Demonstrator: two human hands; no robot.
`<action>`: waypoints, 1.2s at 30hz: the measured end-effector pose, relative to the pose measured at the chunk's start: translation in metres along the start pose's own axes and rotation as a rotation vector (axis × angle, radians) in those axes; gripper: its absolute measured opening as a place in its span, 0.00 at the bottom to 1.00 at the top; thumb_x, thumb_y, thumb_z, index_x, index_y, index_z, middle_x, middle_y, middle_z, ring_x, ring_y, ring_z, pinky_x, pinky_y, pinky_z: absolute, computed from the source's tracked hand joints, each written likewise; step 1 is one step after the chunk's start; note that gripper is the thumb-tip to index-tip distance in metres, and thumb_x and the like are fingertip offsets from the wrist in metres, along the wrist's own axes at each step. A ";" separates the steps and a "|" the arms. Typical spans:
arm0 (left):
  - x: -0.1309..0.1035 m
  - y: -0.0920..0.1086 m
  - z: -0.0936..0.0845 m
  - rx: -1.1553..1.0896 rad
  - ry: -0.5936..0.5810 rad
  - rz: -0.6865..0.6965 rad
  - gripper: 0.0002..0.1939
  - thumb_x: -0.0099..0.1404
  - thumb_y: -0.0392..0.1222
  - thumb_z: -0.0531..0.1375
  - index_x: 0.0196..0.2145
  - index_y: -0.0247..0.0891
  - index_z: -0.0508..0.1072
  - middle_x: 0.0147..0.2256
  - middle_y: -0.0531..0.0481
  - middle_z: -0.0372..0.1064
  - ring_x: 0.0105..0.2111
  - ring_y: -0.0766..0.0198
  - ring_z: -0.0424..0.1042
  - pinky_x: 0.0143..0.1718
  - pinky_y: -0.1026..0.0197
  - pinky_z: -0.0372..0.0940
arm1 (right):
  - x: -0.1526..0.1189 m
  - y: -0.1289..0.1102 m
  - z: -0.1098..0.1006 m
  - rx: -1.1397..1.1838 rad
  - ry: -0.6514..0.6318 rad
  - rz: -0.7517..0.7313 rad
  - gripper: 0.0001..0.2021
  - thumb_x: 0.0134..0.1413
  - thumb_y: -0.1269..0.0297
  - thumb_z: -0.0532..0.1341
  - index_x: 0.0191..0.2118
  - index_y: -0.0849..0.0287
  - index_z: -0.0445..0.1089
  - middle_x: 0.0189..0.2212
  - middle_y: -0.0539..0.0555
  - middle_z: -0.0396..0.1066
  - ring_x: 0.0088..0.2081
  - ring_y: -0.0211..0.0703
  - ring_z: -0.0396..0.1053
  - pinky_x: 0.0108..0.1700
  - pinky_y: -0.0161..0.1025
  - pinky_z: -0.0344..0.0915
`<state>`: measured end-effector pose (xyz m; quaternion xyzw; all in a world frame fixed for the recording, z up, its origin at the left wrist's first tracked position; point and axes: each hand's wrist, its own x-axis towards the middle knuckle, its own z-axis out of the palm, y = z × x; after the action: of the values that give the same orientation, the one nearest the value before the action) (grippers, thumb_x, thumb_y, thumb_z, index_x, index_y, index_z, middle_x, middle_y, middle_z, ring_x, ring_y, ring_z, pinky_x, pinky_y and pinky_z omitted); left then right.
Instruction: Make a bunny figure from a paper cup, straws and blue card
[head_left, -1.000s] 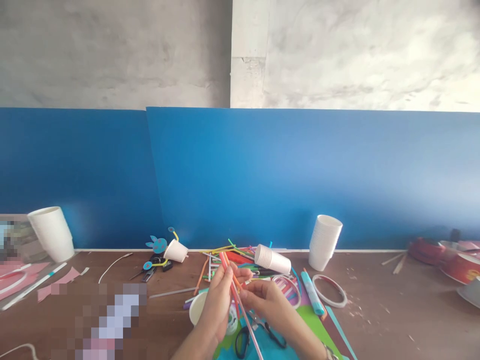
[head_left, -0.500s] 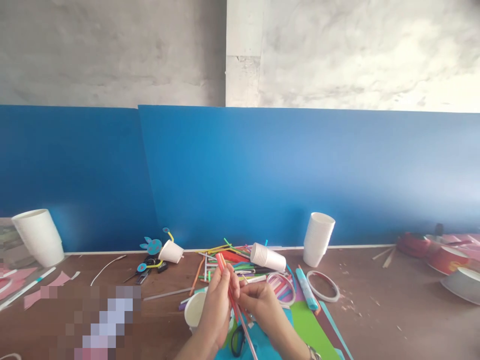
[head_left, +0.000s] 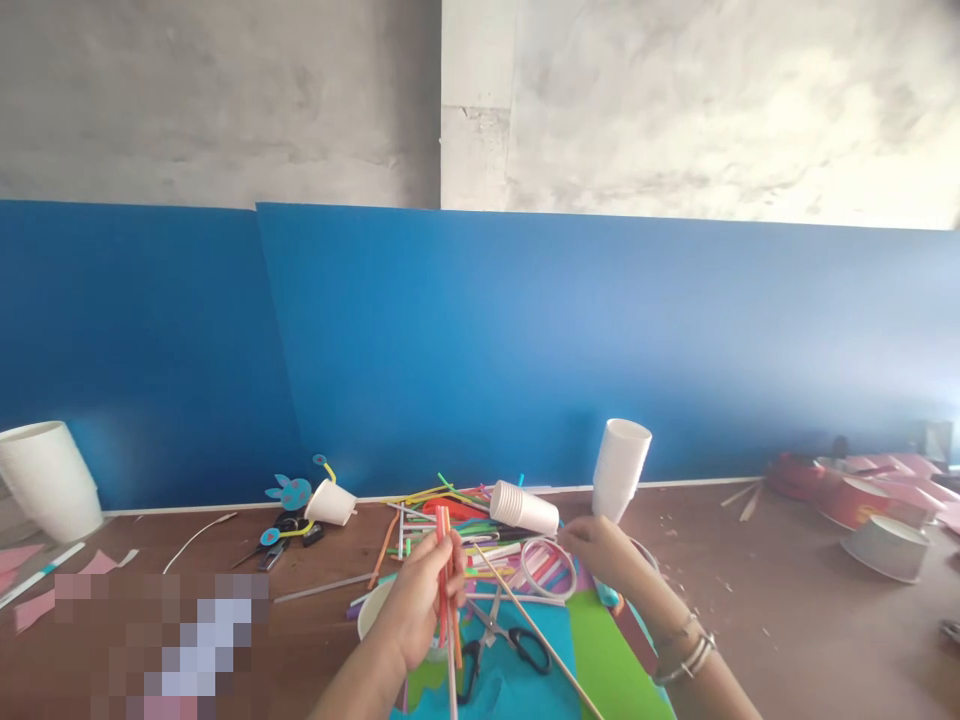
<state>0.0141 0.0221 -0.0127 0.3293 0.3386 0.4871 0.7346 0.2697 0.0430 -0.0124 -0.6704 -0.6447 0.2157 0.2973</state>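
Upright in my left hand (head_left: 429, 590), a small bundle of red, orange and pale drinking straws (head_left: 442, 560) is gripped, with one long pale straw hanging below. To the right, my right hand (head_left: 600, 550) hovers by the stacked tall white paper cups (head_left: 621, 470) and a light blue tube (head_left: 606, 592); its fingers are bent and partly hidden. Between the hands, scissors (head_left: 491, 630) with black handles lie spread on blue sheets (head_left: 525, 690). A thin wooden stick (head_left: 536, 630) slants in front of them.
Behind the hands lie a heap of coloured straws (head_left: 420, 515), a tipped stack of small cups (head_left: 525, 507) and a white ring (head_left: 549, 568). A paper bowl (head_left: 371, 610) stands beside my left wrist. Further left is a cup with blue paper pieces (head_left: 330, 503); red and grey bowls (head_left: 885, 550) stand right.
My right hand has left the straws and moved right and up, toward the cup stack. My left hand still grips the bundle. The scissors and wooden stick are now more exposed.
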 end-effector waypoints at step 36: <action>-0.015 0.030 0.000 0.364 -0.047 -0.004 0.25 0.54 0.47 0.65 0.48 0.39 0.66 0.16 0.65 0.46 0.14 0.77 0.40 0.16 0.69 0.37 | -0.040 -0.076 0.052 1.077 -0.548 -0.220 0.07 0.51 0.65 0.61 0.37 0.58 0.69 0.35 0.51 0.71 0.39 0.43 0.67 0.46 0.40 0.62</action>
<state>-0.0055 0.0170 0.0142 0.4673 0.4045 0.4084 0.6717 0.1760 0.0092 -0.0028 -0.2758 -0.5636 0.6436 0.4384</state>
